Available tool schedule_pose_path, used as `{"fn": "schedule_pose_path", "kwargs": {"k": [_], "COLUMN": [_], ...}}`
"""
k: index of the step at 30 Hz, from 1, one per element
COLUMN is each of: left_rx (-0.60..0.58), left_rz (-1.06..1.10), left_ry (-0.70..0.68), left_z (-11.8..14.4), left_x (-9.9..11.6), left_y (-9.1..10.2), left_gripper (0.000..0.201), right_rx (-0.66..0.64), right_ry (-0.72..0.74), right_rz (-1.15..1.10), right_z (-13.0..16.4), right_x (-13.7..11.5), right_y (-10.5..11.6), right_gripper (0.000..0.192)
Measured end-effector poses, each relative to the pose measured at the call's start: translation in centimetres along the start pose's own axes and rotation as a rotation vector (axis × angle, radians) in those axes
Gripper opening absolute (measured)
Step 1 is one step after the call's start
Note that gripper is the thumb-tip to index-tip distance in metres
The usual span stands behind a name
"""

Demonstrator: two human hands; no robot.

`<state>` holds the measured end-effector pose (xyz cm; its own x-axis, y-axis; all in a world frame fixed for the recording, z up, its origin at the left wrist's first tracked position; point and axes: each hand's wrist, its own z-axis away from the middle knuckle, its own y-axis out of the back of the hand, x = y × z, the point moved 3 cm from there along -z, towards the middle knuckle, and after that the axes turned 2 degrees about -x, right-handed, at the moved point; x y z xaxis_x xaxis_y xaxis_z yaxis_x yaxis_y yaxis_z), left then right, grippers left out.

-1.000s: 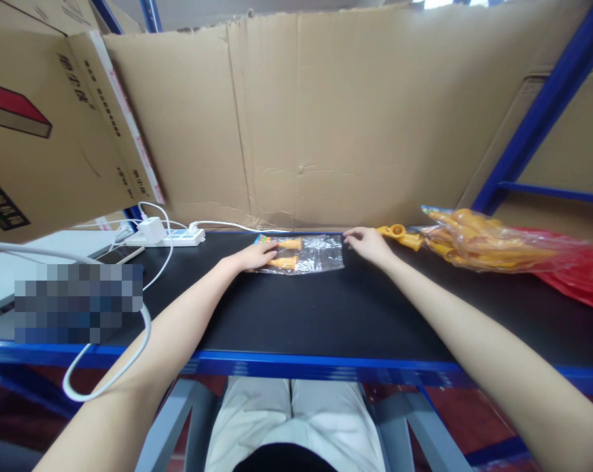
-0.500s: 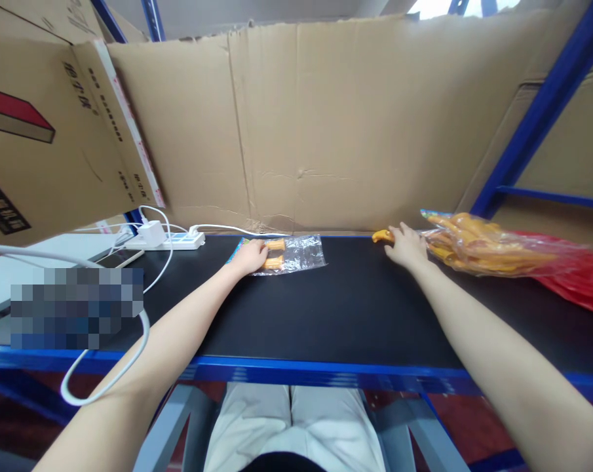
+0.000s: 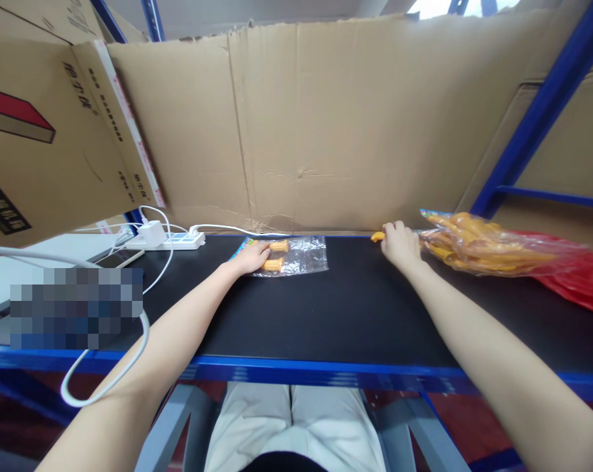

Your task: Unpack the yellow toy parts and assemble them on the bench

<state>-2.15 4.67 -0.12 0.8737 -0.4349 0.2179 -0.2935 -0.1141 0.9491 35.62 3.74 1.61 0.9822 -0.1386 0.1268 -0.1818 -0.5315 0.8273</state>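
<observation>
A small clear plastic bag holding two short orange plastic handles lies flat on the black work mat, near its far edge and just in front of the tall brown cardboard sheet that stands behind it. The person's left hand rests palm down on the left end of this bag, fingers laid loosely over the orange handles. To the right of the bag, well apart from it, the right hand is curled over a loose orange plastic piece, of which only a tip shows; whether the fingers actually pinch it cannot be told. Just right of that hand lies a large clear bag of orange plastic parts on red plastic sheeting. Left of the small bag sits a white power strip with cables. The slippery film could slide under the flat left palm, and the loose piece might slip from an uncertain hold.
</observation>
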Motion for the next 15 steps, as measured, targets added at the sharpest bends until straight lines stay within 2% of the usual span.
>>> {"fn": "schedule_pose_path", "kwargs": {"k": [7,10,15], "left_rx": [-0.031,-0.040,-0.034], "left_rz": [-0.003,-0.012,-0.015], "left_ry": [-0.006,-0.002,-0.009], "left_z": [-0.1,-0.1,-0.1], "left_x": [-0.2,-0.3,-0.3], "left_y": [-0.1,-0.1,-0.1], "left_gripper": [0.050,0.051,0.050], "right_rx": [0.114,0.087,-0.040], "right_ry": [0.157,0.214,0.292], "right_rz": [-0.063,-0.063,-0.048], "right_z": [0.2,0.7,1.5], "right_x": [-3.1,-4.9,-7.3], "right_y": [2.6,3.5,3.8], "right_gripper": [0.027,0.026,0.023]}}
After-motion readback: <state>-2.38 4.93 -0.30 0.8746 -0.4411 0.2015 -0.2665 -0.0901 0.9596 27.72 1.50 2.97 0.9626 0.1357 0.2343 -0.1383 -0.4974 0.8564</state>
